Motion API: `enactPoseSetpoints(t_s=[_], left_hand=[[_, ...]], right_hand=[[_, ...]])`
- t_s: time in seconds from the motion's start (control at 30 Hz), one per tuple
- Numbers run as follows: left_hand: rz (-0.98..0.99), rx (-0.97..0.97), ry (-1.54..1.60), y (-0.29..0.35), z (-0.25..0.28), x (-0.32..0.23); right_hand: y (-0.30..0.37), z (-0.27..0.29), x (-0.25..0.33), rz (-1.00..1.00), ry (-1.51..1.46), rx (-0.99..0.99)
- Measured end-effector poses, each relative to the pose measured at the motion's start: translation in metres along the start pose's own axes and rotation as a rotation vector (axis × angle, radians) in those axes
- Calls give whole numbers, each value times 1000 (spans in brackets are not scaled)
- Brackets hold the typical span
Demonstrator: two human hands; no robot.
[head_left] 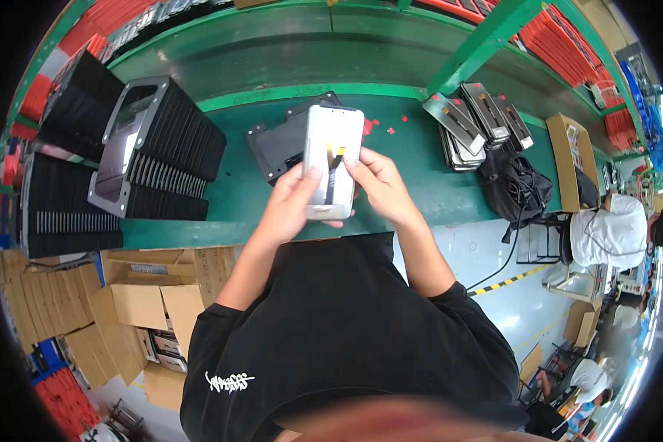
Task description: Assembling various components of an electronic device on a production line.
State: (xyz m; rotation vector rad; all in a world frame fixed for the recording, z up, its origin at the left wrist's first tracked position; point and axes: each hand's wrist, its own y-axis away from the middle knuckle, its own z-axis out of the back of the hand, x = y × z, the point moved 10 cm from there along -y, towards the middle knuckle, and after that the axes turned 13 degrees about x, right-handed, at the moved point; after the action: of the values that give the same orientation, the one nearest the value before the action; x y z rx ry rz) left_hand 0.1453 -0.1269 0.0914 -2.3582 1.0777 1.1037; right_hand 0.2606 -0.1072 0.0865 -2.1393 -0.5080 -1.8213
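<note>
Held over the green workbench (420,195) is a phone screen panel (318,147), its silver back facing up, with a dark ribbon cable and yellow tape on it. My left hand (290,205) grips its lower left side, thumb on top and fingertips showing beneath the lower edge. On the right side, my right hand (381,186) holds it too, thumb lying on the face near the cable and the other fingers partly hidden behind. Black plates (267,147) lie on the bench just behind the panel, partly covered by it. Small red pieces (391,131) are scattered to their right.
Tall stacks of black trays (188,136) stand at the left. At the right are piled phone screen panels (460,121), a black bundle with a cord (519,184) and an open cardboard box (567,158). A green post (482,48) rises behind. Co-workers (610,232) sit far right.
</note>
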Motion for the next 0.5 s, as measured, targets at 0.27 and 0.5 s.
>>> enactPoseSetpoints(t_s=[0.27,0.5], left_hand=[[-265,-91,-1119,81,-27,-104],[-503,-992,-2007,199,-58,-236]], right_hand=[[69,172,-44,-176,572,-569],[55,98,50,55,1162,-746]])
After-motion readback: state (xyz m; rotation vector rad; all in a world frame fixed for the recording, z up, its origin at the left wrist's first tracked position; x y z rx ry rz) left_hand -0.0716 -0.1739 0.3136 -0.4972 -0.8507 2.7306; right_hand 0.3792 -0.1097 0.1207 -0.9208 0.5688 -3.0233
